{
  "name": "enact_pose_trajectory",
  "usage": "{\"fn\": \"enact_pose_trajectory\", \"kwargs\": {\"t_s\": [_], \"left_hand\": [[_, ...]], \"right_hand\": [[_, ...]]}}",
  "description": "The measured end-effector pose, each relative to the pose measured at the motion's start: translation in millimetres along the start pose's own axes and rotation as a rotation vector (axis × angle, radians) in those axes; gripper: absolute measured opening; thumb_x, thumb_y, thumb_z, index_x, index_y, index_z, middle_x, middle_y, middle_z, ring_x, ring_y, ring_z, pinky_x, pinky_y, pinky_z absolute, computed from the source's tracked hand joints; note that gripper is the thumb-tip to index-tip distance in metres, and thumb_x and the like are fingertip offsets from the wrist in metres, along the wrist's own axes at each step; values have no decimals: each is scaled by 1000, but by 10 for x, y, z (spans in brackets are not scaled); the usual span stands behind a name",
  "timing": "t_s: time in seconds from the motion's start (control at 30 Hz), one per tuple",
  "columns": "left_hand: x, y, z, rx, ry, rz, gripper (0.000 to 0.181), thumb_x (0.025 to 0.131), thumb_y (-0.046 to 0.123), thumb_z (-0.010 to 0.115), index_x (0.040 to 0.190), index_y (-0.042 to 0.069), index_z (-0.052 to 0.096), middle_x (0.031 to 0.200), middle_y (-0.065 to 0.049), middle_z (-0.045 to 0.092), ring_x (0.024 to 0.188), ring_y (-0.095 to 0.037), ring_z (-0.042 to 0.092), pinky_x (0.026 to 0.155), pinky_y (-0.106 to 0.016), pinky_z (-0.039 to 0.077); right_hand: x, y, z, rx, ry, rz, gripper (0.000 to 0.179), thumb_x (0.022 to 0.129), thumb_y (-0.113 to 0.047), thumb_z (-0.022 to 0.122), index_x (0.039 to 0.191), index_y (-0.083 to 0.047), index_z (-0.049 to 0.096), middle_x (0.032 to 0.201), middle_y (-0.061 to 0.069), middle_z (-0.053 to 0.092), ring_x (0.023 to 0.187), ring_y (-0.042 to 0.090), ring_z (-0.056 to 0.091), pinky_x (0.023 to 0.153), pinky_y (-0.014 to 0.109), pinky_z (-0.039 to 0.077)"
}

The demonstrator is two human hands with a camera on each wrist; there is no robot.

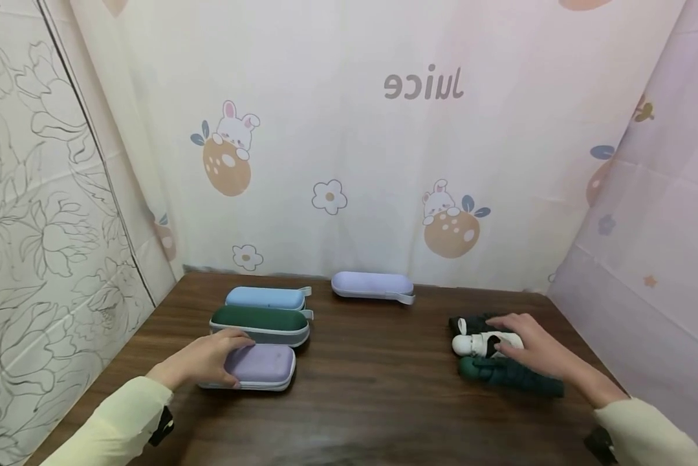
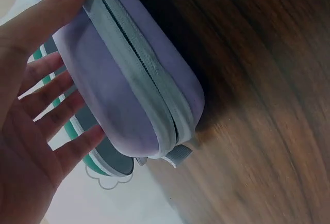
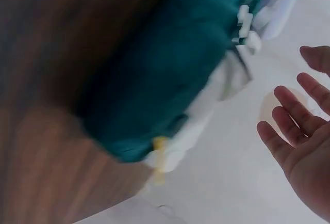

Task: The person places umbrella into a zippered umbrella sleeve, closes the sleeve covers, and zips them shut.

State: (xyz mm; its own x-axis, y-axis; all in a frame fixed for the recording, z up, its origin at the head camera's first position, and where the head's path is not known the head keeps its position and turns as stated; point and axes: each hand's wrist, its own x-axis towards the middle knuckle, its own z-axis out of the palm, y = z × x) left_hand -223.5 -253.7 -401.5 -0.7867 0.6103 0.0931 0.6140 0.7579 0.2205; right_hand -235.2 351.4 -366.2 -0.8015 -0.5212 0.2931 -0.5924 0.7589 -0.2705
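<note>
My left hand (image 1: 211,359) spans a purple zip case (image 1: 264,364) at the front left. In the left wrist view, the thumb lies on the grey zip band and the fingers meet the opposite side. Behind that case lie a green zip case (image 1: 260,318) and a light blue one (image 1: 265,298). On the right, my right hand (image 1: 535,343) hovers over a white folded umbrella (image 1: 477,344), its fingers spread and apart from it in the right wrist view. Beside it lie a dark green folded umbrella (image 3: 170,64) and a black one (image 1: 473,323), partly hidden.
A lavender zip case (image 1: 372,285) lies at the back middle, near the printed curtain (image 1: 337,129). The dark wooden table (image 1: 378,382) stretches between the two groups. Curtains also hang on the left and right sides.
</note>
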Motion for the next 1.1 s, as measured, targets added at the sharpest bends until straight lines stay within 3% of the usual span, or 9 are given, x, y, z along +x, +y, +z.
{"fn": "enact_pose_trajectory", "kwargs": {"t_s": [0.2, 0.47, 0.67, 0.87, 1.1], "left_hand": [[11, -1, 10, 0, -17, -1, 75, 62, 34, 88, 123, 2, 60, 124, -14, 55, 114, -34, 53, 90, -50, 45], [22, -2, 13, -6, -32, -6, 74, 63, 33, 88, 123, 1, 60, 121, -13, 57, 111, -32, 54, 89, -49, 45], [23, 15, 6, 8, -26, -5, 71, 64, 33, 87, 121, 0, 62, 118, -12, 58, 109, -31, 55, 88, -48, 46], [19, 49, -39, 11, -42, -21, 69, 66, 36, 86, 122, 1, 63, 119, -12, 58, 109, -31, 56, 87, -48, 46], [35, 96, -134, -48, -79, -63, 67, 69, 37, 83, 123, 1, 63, 119, -12, 58, 104, -28, 58, 83, -47, 48]], "right_hand": [[-272, 120, 93, -52, -10, 61, 44, 81, -20, 76, 117, 0, 61, 107, 7, 59, 97, 30, 51, 73, 45, 44], [-519, 272, 267, -134, 25, 33, 52, 67, -27, 86, 110, -7, 65, 102, 0, 55, 91, 19, 51, 70, 37, 47], [-559, 295, 298, -136, -32, 106, 60, 64, -29, 87, 116, -10, 63, 108, 0, 54, 99, 22, 51, 74, 37, 48], [-571, 320, 323, -205, -5, 46, 59, 62, -22, 88, 114, -11, 64, 107, -1, 55, 95, 20, 53, 73, 37, 48], [-578, 338, 359, -226, 48, -4, 60, 58, -18, 89, 112, -10, 64, 105, -1, 57, 93, 20, 54, 72, 39, 47]]}}
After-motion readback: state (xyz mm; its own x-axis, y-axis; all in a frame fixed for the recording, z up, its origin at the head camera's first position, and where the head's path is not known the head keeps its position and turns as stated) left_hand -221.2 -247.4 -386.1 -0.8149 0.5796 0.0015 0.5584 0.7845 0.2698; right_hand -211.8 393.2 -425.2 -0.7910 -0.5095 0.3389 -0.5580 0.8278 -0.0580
